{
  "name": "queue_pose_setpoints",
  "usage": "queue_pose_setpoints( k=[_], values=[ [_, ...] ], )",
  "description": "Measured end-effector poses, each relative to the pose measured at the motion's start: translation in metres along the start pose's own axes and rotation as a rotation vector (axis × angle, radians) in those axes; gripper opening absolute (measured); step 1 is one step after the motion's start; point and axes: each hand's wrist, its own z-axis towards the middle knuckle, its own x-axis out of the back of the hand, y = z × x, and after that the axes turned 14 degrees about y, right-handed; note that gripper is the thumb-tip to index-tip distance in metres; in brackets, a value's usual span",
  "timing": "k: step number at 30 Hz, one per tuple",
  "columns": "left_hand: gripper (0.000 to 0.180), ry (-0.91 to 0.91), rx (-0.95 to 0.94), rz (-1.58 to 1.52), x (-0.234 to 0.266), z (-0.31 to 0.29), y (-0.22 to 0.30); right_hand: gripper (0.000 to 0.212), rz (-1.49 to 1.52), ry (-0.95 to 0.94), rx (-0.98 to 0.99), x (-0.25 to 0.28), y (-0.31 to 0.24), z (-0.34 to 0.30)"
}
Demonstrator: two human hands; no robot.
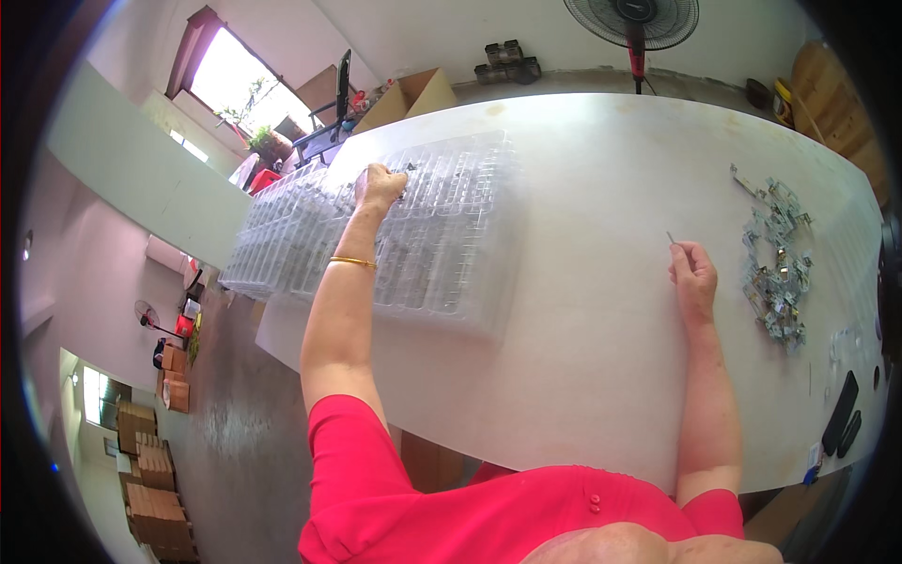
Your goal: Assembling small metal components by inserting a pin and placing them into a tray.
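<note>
My left hand (378,188) reaches over the far part of a clear plastic tray (470,310) with rows of narrow compartments. Its fingers are closed on a small dark metal piece (408,170), too small to make out fully. Many compartments under the hand hold small greyish parts. Over the white table (592,376), my right hand (693,274) pinches a thin, short metal pin (670,237) that points up and away. To the right of that hand lies a loose pile of small shiny metal clips or brackets (778,273).
Further clear trays (272,235) stand at the table's left edge. A black phone-like object (840,414) lies at the right edge. Behind the table are an open cardboard box (413,99) and a standing fan (637,47). Stacked cartons (158,503) stand on the floor at left.
</note>
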Motion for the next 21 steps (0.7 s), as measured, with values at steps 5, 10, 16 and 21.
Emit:
queue_pose_setpoints(
  k=[5, 10, 16, 21],
  values=[
    [0.026, -0.037, -0.031, -0.006, -0.009, 0.004, 0.008, 0.013, 0.017, 0.015, -0.018, 0.004, 0.002, 0.0],
    [0.027, 0.03, -0.258, -0.043, -0.012, 0.008, 0.02, 0.012, -0.198, 0.092, 0.198, 0.001, 0.01, 0.005],
    [0.015, 0.099, -0.489, -0.231, 0.026, -0.048, 0.155, 0.014, -0.315, 0.021, 0.345, -0.007, 0.0, -0.003],
    [0.01, -0.019, -0.843, -0.617, -0.004, -0.125, 0.277, 0.011, -0.341, -0.011, 0.454, -0.008, 0.007, -0.013]
  ],
)
